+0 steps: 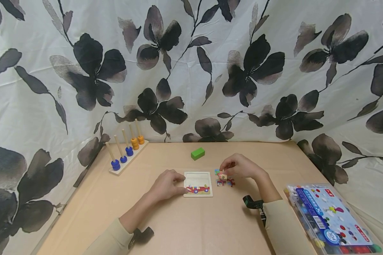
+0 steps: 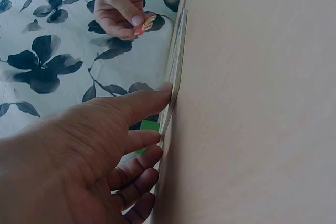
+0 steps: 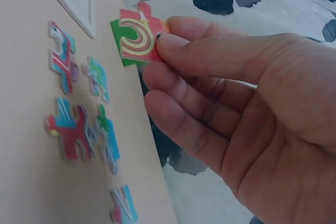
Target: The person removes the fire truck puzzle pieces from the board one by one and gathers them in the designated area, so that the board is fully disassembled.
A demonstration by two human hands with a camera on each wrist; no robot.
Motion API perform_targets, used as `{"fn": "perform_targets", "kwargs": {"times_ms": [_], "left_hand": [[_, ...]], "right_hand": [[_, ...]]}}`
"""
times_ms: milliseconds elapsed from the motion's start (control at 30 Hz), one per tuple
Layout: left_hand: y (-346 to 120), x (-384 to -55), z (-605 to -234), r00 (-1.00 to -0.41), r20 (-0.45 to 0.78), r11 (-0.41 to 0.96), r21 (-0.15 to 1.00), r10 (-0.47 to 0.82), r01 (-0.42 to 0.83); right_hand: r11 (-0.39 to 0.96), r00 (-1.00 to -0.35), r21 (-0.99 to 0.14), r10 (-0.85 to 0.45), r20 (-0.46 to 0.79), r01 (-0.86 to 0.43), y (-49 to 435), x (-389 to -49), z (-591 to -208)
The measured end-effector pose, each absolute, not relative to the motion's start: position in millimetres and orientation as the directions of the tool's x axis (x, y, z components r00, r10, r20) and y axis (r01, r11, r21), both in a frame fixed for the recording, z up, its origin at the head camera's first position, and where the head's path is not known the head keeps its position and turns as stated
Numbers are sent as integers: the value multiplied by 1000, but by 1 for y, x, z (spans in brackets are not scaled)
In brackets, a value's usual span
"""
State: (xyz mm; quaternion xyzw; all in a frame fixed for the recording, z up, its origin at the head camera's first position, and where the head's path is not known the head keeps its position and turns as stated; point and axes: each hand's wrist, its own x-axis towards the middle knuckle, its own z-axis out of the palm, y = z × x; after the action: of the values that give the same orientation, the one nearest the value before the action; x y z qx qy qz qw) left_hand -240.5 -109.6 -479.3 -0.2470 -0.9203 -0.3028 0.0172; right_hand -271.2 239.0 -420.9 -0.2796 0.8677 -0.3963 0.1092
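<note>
My right hand (image 1: 240, 165) pinches a red jigsaw piece with pale yellow curved bands (image 3: 137, 39) between thumb and fingers, above several loose jigsaw pieces (image 3: 71, 129) on the table. Those pieces are red, blue and green. Beside them, at the middle of the table, lies a white-framed puzzle board (image 1: 198, 177); red vehicle pieces (image 1: 198, 190) fill its lower part, and the upper part is bare. On the board's left edge rest the thumb and index finger of my left hand (image 1: 166, 186), apart from each other. The other fingers curve loosely in the left wrist view.
A green block (image 1: 198, 153) lies behind the board. At the back left stands a wooden peg rack (image 1: 127, 159) with blue and orange rings. A clear plastic case (image 1: 333, 216) of colourful parts sits at the right. Floral cloth (image 1: 191, 71) hangs behind the table.
</note>
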Motion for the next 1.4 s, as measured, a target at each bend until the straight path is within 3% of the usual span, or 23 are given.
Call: {"fn": "perform_targets", "kwargs": {"times_ms": [233, 1400], "left_hand": [[-110, -241, -480, -878, 176, 696, 548, 445, 463], [-110, -240, -479, -873, 193, 692, 543, 448, 475]], "right_hand": [[552, -840, -766, -542, -28, -330, 249, -270, -418], [582, -845, -771, -523, -112, -259, 295, -276, -431]]}}
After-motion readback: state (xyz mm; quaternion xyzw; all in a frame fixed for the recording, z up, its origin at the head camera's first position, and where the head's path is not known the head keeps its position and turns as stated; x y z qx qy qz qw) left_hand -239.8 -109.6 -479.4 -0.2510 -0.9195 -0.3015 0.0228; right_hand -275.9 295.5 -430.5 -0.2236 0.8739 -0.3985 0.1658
